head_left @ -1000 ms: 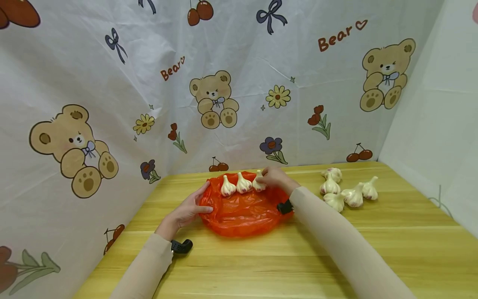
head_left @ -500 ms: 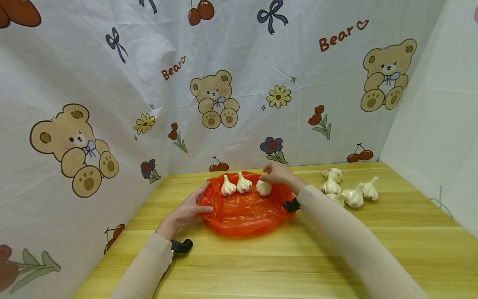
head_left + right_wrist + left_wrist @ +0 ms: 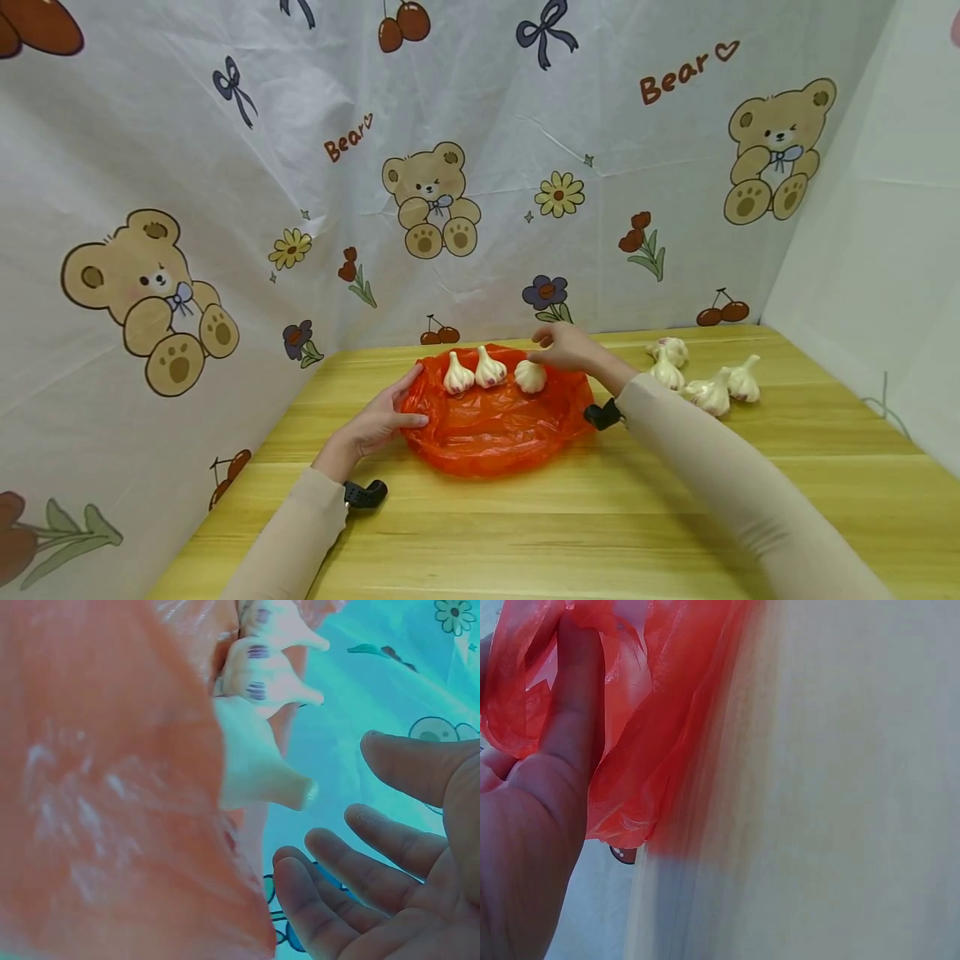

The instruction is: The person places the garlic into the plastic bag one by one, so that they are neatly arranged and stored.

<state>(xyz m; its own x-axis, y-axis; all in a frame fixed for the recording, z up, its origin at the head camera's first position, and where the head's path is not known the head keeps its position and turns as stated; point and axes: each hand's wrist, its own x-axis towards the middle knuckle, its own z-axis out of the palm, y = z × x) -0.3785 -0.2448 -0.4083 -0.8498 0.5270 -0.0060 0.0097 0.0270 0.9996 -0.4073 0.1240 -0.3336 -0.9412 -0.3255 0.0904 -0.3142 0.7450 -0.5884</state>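
A red plastic bag (image 3: 487,442) lies spread on the table with its mouth opened wide. At its left rim my left hand (image 3: 378,419) grips the film, the thumb (image 3: 577,690) laid over the edge and the fingers on the outer side. Three garlic bulbs sit in a row along the bag's far side: a left bulb (image 3: 458,375), a middle bulb (image 3: 491,369) and a right bulb (image 3: 530,377). My right hand (image 3: 570,346) hovers just behind the right bulb, fingers spread and holding nothing. In the right wrist view that bulb's stem (image 3: 281,784) stands apart from the fingertips (image 3: 371,750).
Several more garlic bulbs (image 3: 708,392) lie in a loose group on the wooden table (image 3: 525,533) to the right, partly behind my right sleeve (image 3: 720,450). A bear-printed cloth (image 3: 480,275) hangs right behind the table's far edge.
My right hand lets go of the third bulb inside the bag and draws back to the right. The bulb now leans with its base toward me. My left hand stays put.
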